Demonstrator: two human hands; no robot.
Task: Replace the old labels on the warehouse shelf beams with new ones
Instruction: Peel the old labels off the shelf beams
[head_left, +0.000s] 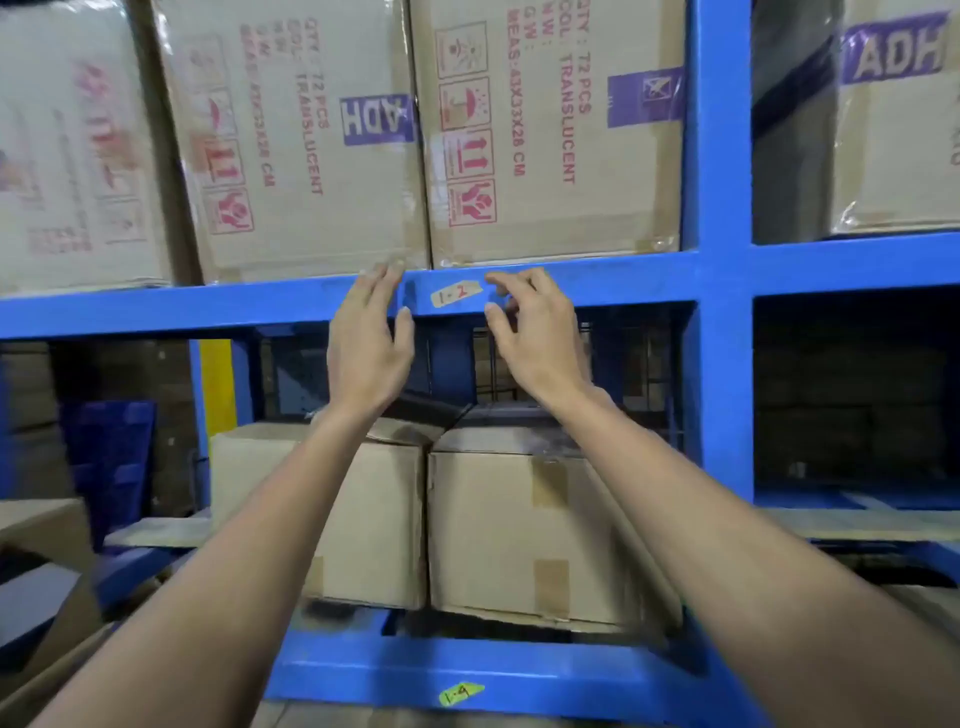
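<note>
A beige tape label (456, 295) with red handwriting sticks to the front of the upper blue shelf beam (208, 306). My left hand (370, 338) rests open against the beam just left of the label, fingers straight up. My right hand (535, 332) hovers just right of the label, thumb and forefinger curled close to its right end, nothing visibly held. A green label (461, 694) with dark writing sits on the lower blue beam (571, 680).
Taped cardboard boxes (550, 130) stand on the upper shelf right above the beam. Two more boxes (519, 535) sit on the level below. A blue upright post (719, 260) rises at the right. A yellow post (218, 384) stands behind at left.
</note>
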